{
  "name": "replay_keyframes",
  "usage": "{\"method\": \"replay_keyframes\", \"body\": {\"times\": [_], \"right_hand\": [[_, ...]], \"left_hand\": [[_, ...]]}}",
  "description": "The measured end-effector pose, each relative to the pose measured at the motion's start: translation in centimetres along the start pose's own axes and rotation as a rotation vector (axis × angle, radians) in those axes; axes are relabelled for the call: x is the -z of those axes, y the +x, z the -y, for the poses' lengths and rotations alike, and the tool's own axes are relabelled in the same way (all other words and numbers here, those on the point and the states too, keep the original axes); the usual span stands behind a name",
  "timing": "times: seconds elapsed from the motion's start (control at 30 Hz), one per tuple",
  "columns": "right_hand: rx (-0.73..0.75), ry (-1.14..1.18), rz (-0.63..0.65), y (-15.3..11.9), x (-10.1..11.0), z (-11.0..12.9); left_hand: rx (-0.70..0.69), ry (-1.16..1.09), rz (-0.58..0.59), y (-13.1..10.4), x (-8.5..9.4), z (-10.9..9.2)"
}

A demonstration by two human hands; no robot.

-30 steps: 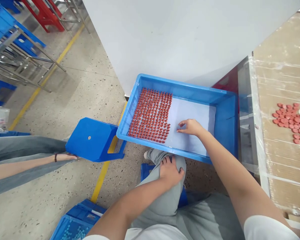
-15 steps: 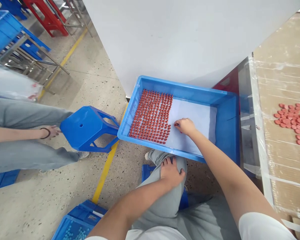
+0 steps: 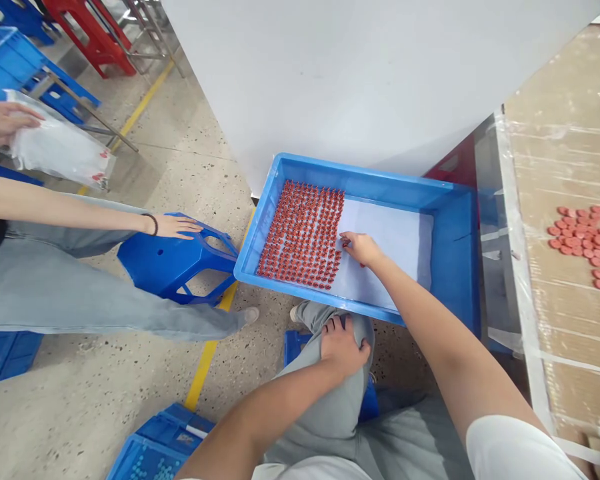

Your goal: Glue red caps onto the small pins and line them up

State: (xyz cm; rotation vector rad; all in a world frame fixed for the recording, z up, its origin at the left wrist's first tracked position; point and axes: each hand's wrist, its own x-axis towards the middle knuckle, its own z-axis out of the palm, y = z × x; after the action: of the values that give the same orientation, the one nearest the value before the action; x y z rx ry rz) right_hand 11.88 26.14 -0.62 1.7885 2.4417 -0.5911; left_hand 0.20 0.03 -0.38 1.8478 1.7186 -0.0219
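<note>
Rows of small red pieces (image 3: 303, 233) stand on a white sheet (image 3: 380, 240) in the left half of a blue tray (image 3: 360, 175). My right hand (image 3: 363, 250) is over the sheet at the right edge of the rows, its fingertips pinched on a small dark red piece. Part of that piece is hidden by the fingers. More red shows beneath the palm. My left hand (image 3: 343, 345) rests on my knee below the tray, fingers spread, holding nothing.
A co-worker's hand (image 3: 175, 227) lies on a blue stool (image 3: 165, 260) at the left; the other holds a clear bag (image 3: 60, 147). Red discs (image 3: 580, 233) lie on a cardboard-covered table (image 3: 555, 320) at right. A blue crate (image 3: 155, 433) sits at lower left.
My right hand has moved left to the edge of the rows. The co-worker has come nearer, a hand now on the stool and the bag raised. My left hand has stayed still.
</note>
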Motion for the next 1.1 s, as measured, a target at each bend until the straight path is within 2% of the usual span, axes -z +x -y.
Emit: {"method": "replay_keyframes", "body": {"times": [0.13,0.3,1.1], "right_hand": [[-0.043,0.003,-0.034,-0.4,0.3,-0.1],[-0.078,0.026,-0.013,-0.3,0.1,-0.1],[0.007,0.113,0.026,1.2,0.5,0.5]], "left_hand": [[0.004,-0.001,0.013,0.0,0.3,-0.1],[0.004,0.022,0.026,0.0,0.7,-0.2],[0.006,0.018,0.009,0.0,0.1,-0.1]]}}
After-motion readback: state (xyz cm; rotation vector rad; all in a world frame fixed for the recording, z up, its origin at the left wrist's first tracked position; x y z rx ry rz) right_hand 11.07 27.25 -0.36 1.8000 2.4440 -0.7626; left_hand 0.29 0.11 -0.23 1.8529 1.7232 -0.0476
